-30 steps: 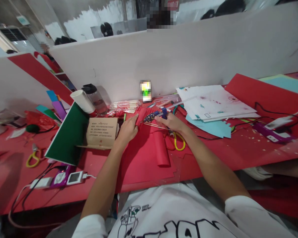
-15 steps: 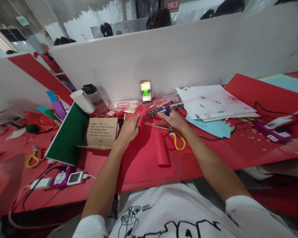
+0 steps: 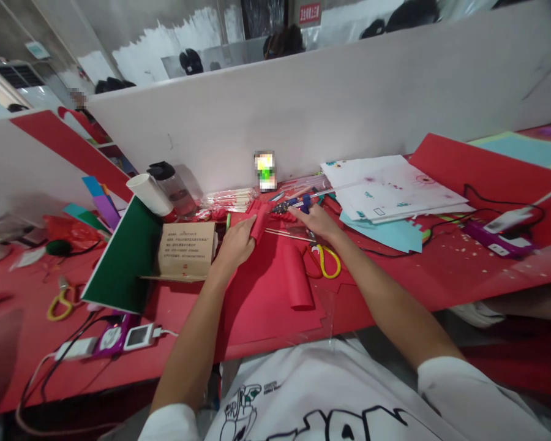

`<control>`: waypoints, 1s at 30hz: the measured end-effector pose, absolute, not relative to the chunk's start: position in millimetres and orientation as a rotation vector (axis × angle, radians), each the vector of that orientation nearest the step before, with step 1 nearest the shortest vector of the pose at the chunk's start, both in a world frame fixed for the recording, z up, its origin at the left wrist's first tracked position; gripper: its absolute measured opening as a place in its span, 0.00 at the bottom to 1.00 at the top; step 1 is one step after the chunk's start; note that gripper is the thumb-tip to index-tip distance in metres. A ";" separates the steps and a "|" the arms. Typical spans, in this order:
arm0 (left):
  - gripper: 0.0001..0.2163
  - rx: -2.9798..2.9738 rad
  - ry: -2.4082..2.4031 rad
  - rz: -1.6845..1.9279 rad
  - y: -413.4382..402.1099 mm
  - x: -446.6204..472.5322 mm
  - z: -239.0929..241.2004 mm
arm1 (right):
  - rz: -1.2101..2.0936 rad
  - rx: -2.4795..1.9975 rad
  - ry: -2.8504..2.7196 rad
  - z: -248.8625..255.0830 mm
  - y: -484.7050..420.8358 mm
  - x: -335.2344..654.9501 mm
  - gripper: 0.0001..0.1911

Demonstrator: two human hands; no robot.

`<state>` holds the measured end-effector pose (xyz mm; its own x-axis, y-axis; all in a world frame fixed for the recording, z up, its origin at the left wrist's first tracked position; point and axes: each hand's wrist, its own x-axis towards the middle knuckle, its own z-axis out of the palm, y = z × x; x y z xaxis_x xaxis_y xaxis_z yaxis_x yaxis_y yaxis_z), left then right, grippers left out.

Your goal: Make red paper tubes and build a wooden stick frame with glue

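My left hand (image 3: 237, 242) is closed on a rolled piece of red paper (image 3: 260, 223), holding it over the table. Closed round the handle of a blue glue gun (image 3: 299, 204) is my right hand (image 3: 318, 220). The gun's nozzle points left and is close to the held red paper; I cannot tell whether they touch. Thin wooden sticks (image 3: 282, 232) lie just below the gun. Nearer to me, a curled red paper tube (image 3: 296, 282) rests on a flat red sheet (image 3: 252, 312). Scissors with yellow handles (image 3: 331, 262) lie to its right.
To the left stand an open cardboard box (image 3: 186, 251), a green board (image 3: 123, 260), a white paper roll (image 3: 150, 193) and a bottle (image 3: 179, 190). A lit phone (image 3: 265, 171) leans on the partition (image 3: 349, 110). White printed sheets (image 3: 390, 187) and a purple power strip (image 3: 498, 240) are at right.
The whole view has shifted slightly left. Both hands keep their hold, with the glue gun and red paper in nearly the same place relative to each other.
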<state>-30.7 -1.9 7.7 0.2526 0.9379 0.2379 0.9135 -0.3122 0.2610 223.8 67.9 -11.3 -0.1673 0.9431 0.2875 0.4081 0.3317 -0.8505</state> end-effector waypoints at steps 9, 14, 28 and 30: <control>0.34 2.456 1.746 0.552 -1.4 -30.8 8.4 | 0.743 -1.286 -1.697 -21.2 77.8 226.4 0.25; 0.35 2.462 1.725 0.548 1.0 -32.6 6.9 | 0.774 -1.250 -1.682 -21.9 80.3 229.0 0.25; 0.33 2.455 1.760 0.615 1.6 -34.8 7.2 | 1.584 -0.817 -1.724 0.4 64.2 276.1 0.24; 0.32 2.462 1.767 0.607 2.7 -34.7 6.4 | 1.381 -0.979 -1.827 6.0 67.7 277.4 0.14</control>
